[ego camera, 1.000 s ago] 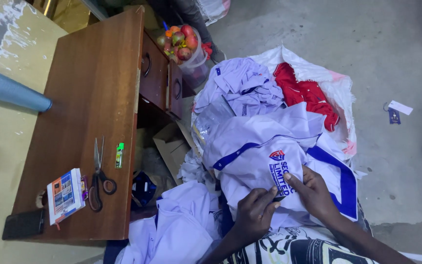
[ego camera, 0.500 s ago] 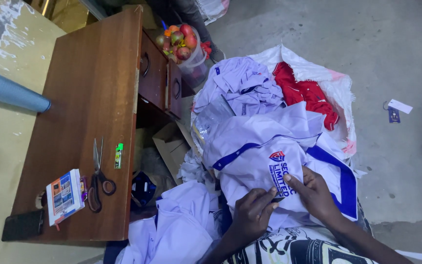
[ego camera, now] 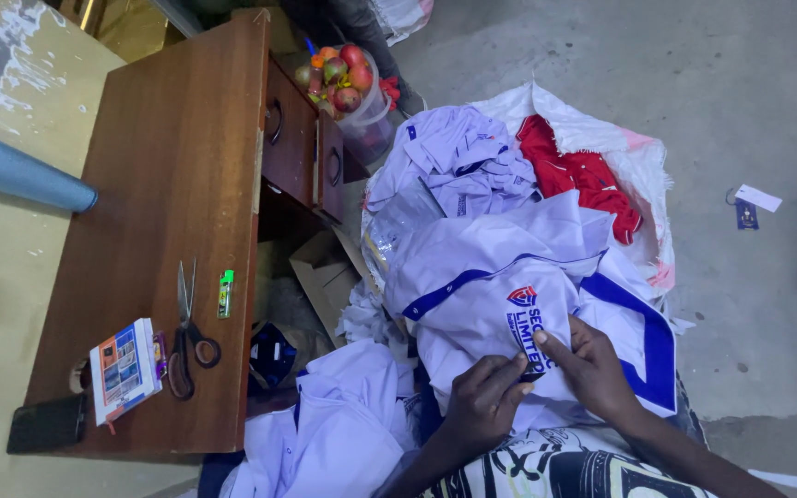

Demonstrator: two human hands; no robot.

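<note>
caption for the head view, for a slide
Both hands, left and right, work on a pale shirt beside a wooden desk.

Small printed box (ego camera: 125,369) on desk, white tag (ego camera: 757,197) on floor
</note>
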